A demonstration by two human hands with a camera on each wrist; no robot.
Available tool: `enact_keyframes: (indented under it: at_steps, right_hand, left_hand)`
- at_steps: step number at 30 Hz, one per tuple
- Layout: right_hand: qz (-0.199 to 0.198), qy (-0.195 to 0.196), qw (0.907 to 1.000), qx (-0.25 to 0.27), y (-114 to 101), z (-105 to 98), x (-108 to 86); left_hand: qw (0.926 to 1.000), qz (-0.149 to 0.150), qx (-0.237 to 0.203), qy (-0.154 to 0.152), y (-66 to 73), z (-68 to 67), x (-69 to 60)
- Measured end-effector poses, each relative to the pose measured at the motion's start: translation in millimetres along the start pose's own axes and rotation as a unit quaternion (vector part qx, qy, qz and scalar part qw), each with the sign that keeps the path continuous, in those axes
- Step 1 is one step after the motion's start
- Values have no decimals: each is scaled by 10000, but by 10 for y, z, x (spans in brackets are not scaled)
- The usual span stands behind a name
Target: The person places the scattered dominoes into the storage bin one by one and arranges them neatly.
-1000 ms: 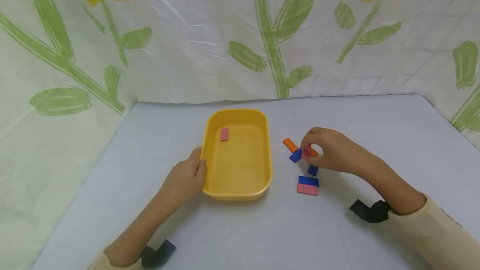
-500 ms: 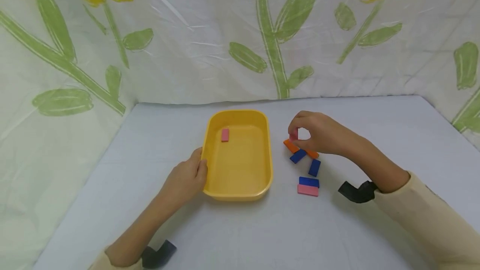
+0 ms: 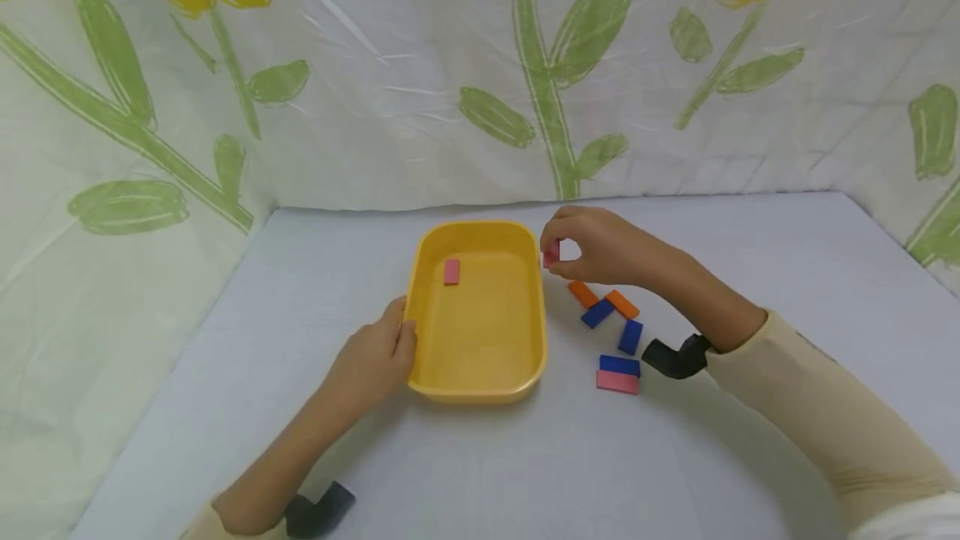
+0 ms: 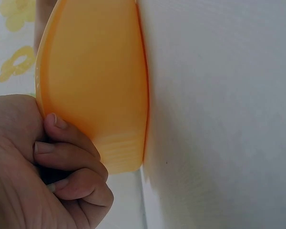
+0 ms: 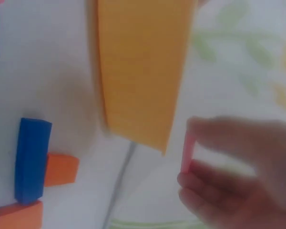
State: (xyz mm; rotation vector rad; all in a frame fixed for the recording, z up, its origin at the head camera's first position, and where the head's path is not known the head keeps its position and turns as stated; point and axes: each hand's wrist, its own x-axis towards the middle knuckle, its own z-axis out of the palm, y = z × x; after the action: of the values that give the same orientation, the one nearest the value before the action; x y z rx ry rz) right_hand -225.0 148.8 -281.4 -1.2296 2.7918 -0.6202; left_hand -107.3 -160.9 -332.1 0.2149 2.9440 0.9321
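Observation:
A yellow tray (image 3: pixel 480 394) stands on the white table, with one pink block (image 3: pixel 452 272) lying inside near its far left part. My left hand (image 3: pixel 375 357) grips the tray's left rim; in the left wrist view the fingers of this hand (image 4: pixel 62 162) are curled at the tray wall (image 4: pixel 95 71). Beside the tray's far right rim, my right hand (image 3: pixel 600 244) pinches a pink block (image 3: pixel 552 255) between thumb and fingers. The right wrist view shows that pinched block (image 5: pixel 187 151) held off the table, near the tray's outer wall (image 5: pixel 138 71).
Right of the tray lie two orange blocks (image 3: pixel 582 294) (image 3: pixel 622 304), a blue block (image 3: pixel 597 313) touching them, and another blue block (image 3: pixel 631 337). Nearer the front, a blue block (image 3: pixel 619 366) lies against a pink block (image 3: pixel 618 382). A flowered curtain (image 3: pixel 390 107) hangs behind the table.
My right hand has moved left and away from me, carrying the pinched pink block from over the loose blocks to the tray's right rim. My left hand keeps its grip on the tray.

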Motion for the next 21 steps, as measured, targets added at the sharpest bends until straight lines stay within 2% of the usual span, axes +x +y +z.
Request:
enact_keyframes:
  at_steps: [10,17,21]
  right_hand:
    - [-243,-120,9996,-23,-65,61,244]
    - [-228,-295,9993,-101,-111,194,374]
    - [-504,-292,9981,-201,-130,264,441]
  left_hand:
    - [10000,-13,-12,11,6,-3,-6]
    - [10000,-5,-7,34,0,6,3]
    - [10000,29,28,72,-4,4,-1]
